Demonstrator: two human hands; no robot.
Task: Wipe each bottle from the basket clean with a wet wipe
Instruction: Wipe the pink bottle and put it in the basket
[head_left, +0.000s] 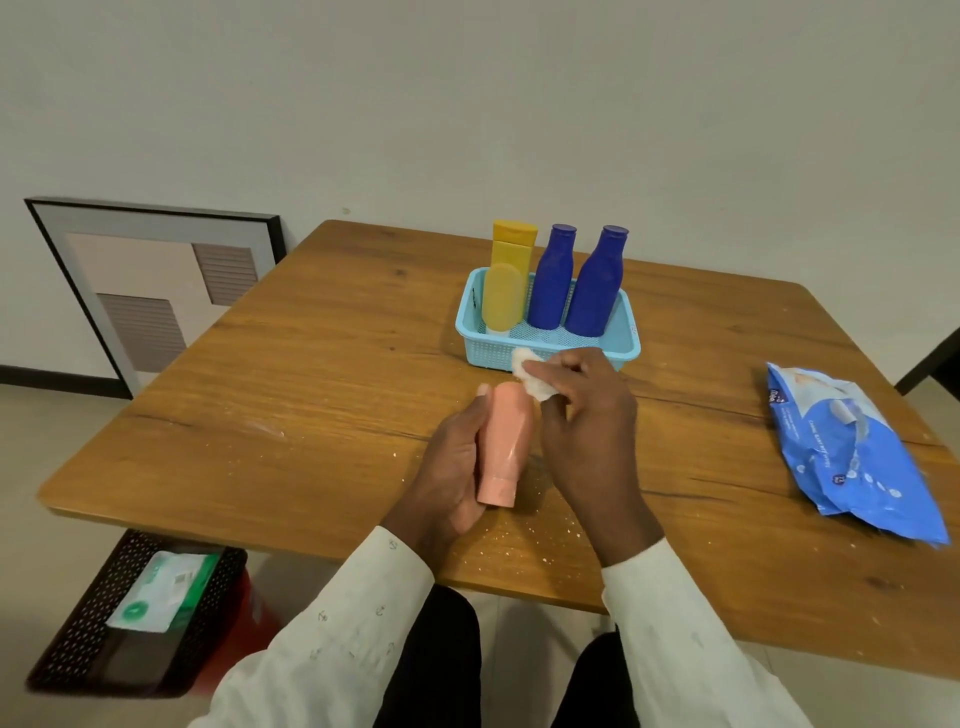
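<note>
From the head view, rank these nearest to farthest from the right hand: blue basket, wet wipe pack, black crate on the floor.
Measured from the right hand:
1. Blue basket, just beyond the fingers, nearly touching.
2. Wet wipe pack, off to the right on the table.
3. Black crate, on the floor, far left.

I see my left hand (451, 467) holding a pink plastic bottle (505, 441) over the wooden tabletop (311, 395); my right hand (587, 415) presses a crumpled white wet wipe (530, 371) at its twelve-o'clock end.
</note>
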